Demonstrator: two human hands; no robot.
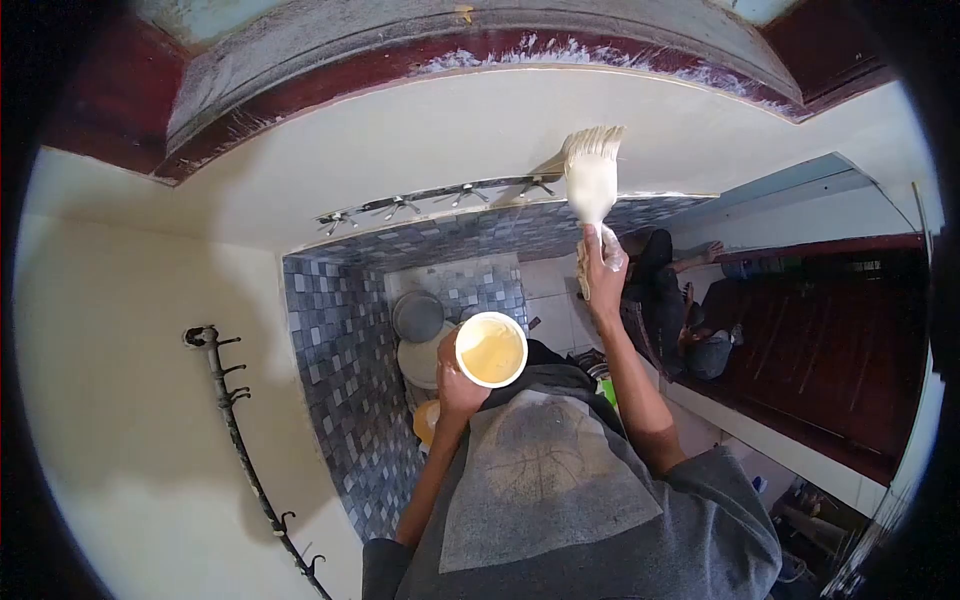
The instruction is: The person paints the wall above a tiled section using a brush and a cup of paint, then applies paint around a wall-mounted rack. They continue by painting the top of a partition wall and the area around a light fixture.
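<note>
In my right hand (606, 275) is the handle of a wide paintbrush (592, 178), gripped with the fingers wrapped round it. The brush points up the cream wall (400, 140), its bristles coated in cream paint and overlapping the wall in this view. Paint smears mark my fingers. My left hand (461, 385) is closed round the side of a white tub (492, 350), which it holds in front of my chest. Pale yellow-cream paint (495, 352) lies inside the tub.
A strip of metal hooks (400, 203) runs along the wall above grey mosaic tiles (345, 370). Another hook rail (245, 450) is on the left wall. Dark red window frame (330, 95) is overhead. A person (665, 300) sits low at right, beside a dark red door (820, 350).
</note>
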